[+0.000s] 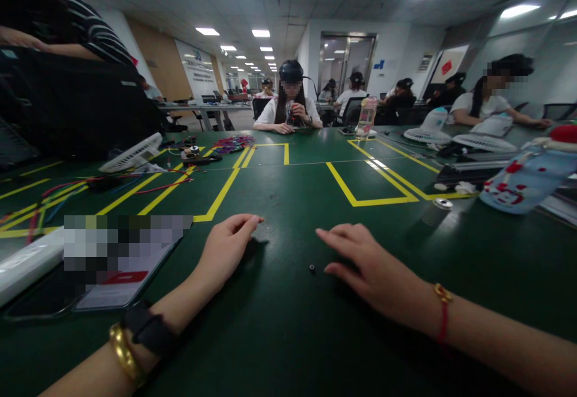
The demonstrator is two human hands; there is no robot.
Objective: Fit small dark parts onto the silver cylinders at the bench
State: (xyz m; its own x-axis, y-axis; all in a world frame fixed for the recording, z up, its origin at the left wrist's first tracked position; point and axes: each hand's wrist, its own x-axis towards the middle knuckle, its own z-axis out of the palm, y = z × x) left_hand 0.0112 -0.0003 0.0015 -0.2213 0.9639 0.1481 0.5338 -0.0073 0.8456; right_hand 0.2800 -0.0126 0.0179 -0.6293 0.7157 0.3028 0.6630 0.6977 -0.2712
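My left hand is above the green table, thumb and index finger pressed together at the tips; whatever may be between them is too small to name. A small dark cylindrical part with a hole lies on the table between my hands. My right hand is just right of that part, with thumb and index finger apart and nothing between them. Farther right stands a small metal cylinder.
A phone, a document sleeve and a white power strip lie at left. Wires and white fans sit farther back. A blue bottle stands right. A person sits opposite.
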